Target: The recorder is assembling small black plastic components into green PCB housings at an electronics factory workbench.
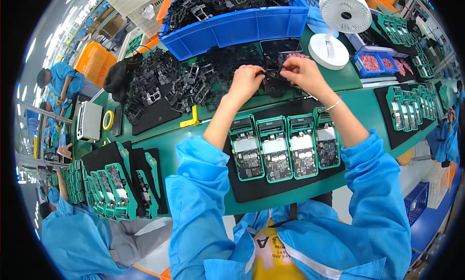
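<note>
My left hand [246, 82] and my right hand [304, 75] are raised close together over the far part of the green bench. Both have their fingers pinched. Whatever is between the fingertips is dark and blends into the black plastic parts [274, 81] behind it, so I cannot make it out. Nearer me, between my forearms, several circuit boards in green frames [276, 149] lie in a row on a black mat [252, 190]. A pile of black plastic brackets [191, 88] spreads to the left of my left hand.
A blue bin [237, 30] heaped with black brackets stands at the back. A white fan [329, 49] is at right, near blue trays of pink pieces [370, 63]. Yellow tape [108, 120] lies left, with more framed boards [114, 190] below. Co-workers [77, 231] sit along the left.
</note>
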The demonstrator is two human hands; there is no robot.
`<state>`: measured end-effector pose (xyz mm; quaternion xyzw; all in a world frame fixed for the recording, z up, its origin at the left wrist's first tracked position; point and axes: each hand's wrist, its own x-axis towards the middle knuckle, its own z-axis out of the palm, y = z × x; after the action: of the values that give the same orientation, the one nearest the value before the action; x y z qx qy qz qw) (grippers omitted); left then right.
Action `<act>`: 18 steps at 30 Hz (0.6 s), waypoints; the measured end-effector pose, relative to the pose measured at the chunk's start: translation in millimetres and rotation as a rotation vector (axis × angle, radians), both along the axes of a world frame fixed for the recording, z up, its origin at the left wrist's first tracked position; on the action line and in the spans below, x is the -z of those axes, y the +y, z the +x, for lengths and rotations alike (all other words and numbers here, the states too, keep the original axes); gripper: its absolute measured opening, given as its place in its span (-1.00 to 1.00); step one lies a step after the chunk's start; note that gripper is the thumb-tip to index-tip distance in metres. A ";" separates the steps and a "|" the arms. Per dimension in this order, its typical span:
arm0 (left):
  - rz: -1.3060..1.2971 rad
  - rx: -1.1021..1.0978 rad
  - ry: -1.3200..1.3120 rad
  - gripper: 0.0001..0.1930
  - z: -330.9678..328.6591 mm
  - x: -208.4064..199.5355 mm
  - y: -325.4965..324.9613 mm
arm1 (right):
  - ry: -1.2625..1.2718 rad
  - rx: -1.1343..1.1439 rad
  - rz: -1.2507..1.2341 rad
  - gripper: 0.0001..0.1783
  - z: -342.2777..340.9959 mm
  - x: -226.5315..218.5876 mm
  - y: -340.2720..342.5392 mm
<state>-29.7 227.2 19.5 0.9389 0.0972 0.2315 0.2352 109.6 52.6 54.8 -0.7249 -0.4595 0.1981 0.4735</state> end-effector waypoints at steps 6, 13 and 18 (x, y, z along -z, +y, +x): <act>-0.450 -0.152 -0.235 -0.80 -49.4 -35.4 -6.7 | 0.492 -0.194 -0.010 -0.56 -72.0 -32.4 -71.1; -1.143 -0.266 -0.563 -0.74 -163.0 -31.8 -86.6 | 0.029 -0.062 -0.009 -0.90 -166.3 22.9 -136.9; -1.284 -0.399 -0.703 -0.76 -229.4 -3.6 -151.3 | -0.031 0.059 0.057 -0.90 -194.2 29.9 -138.6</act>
<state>-259.1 75.8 23.1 0.4533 0.3000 0.4534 0.7064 -84.6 -86.0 24.9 -0.7274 -0.4506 0.1595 0.4923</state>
